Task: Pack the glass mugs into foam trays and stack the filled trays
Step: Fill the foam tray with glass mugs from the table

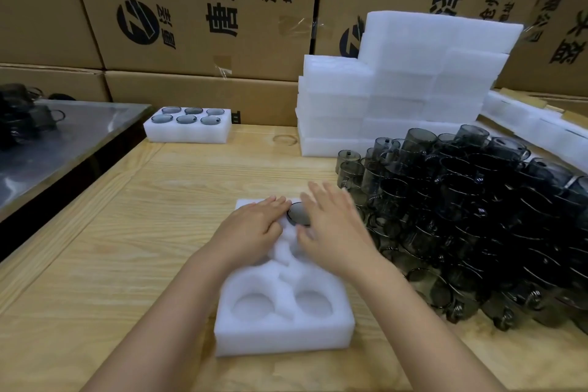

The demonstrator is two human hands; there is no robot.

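A white foam tray (283, 332) lies in front of me on the wooden table, its two near round pockets hollow. A dark glass mug (298, 214) sits upside down in a far pocket, between my hands. My left hand (254, 226) rests flat on the tray's far left part with straight fingers. My right hand (331, 223) lies open over the far right part, fingers spread beside the mug. Whatever is under either palm is hidden. A big heap of smoky glass mugs (461, 219) lies on the right.
A filled foam tray (187, 132) with several mugs sits at the far left of the table. Stacks of foam trays (397, 89) stand at the back right. Cardboard boxes (197, 9) wall the back. A metal-topped table (63, 137) with more mugs stands left.
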